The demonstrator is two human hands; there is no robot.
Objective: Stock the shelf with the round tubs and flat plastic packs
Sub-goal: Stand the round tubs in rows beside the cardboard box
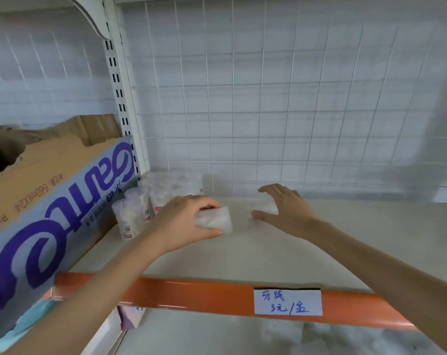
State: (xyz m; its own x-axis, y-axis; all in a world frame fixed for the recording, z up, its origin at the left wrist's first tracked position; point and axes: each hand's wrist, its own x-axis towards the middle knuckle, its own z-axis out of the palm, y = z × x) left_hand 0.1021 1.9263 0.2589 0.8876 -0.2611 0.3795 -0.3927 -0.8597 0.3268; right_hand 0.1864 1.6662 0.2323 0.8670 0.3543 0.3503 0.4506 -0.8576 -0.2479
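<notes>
My left hand grips a clear round tub lying on its side just above the cream shelf board. To its right, my right hand curls around a second clear tub, blurred and partly hidden by the fingers, low over the board. Several clear plastic packs and tubs with pink labels stand in the shelf's back left corner, left of my left hand.
A blue-and-white cardboard box with open flaps stands at the left, against the slotted white upright. A wire grid back panel closes the rear. The orange front rail carries a handwritten white price label.
</notes>
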